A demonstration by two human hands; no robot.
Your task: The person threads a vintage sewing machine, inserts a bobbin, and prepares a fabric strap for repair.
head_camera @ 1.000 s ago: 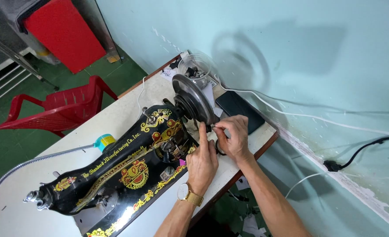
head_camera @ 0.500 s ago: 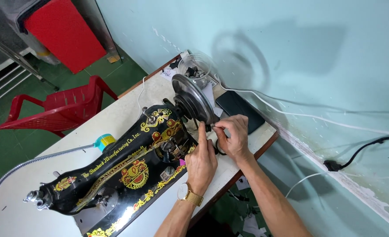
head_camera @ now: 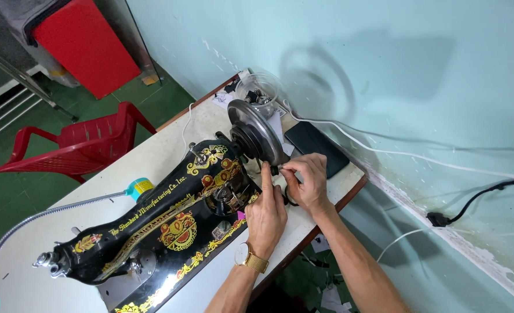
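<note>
A black sewing machine (head_camera: 170, 223) with gold and red ornament lay across a pale table (head_camera: 152, 159), its silver handwheel (head_camera: 255, 134) at the end nearest the wall. Both forearms rose from the bottom edge of the view and met just below that wheel.

The left hand (head_camera: 267, 215) lay palm down over the machine's bed, wrist straight, a gold wristwatch (head_camera: 250, 258) showing on it. Its index finger stretched forward, tip reaching to the foot of the handwheel, while the other fingers curled loosely under; it clasped nothing that could be seen and only pressed or steadied with that fingertip.

The right hand (head_camera: 307, 181) came in from the right with the wrist bent inward, knuckles up. Thumb and forefinger were drawn into a narrow pinch on a small dark part (head_camera: 275, 170) right at the lower rim of the wheel, touching the left fingertip's reach. What the part was could not be told. A black belt or cord (head_camera: 289, 201) looped beneath the right palm.

Behind the hands a dark phone (head_camera: 315, 148) lay flat near the table's corner, and a clear jar (head_camera: 258, 93) of small parts stood beyond the wheel. A red plastic chair (head_camera: 77, 148) stood on the green floor at the left.
</note>
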